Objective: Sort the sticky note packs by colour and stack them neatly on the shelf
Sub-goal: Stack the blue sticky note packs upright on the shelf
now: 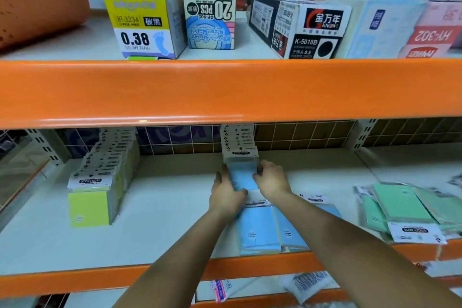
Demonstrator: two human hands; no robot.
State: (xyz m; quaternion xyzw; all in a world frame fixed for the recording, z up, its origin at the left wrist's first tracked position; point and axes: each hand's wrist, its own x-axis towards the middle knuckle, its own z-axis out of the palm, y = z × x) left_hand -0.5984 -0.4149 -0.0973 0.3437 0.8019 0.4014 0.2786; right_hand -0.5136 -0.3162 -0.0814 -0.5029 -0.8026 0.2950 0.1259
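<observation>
On the white shelf [162, 207], a row of several blue sticky note packs [240, 147] stands upright at the back centre. My left hand [226, 194] and my right hand [271, 180] grip the front blue pack [243, 179] from either side, against that row. More blue packs [260, 230] lie flat near the shelf's front edge, under my forearms. A row of yellow-green packs [100, 182] stands at the left. Green packs [402, 207] lie in a loose heap at the right.
The orange beam [225, 90] of the upper shelf hangs just above the rows, carrying pen refill boxes [145, 22]. A wire grid [300, 135] backs the shelf. Loose packets [305, 285] lie on the shelf below.
</observation>
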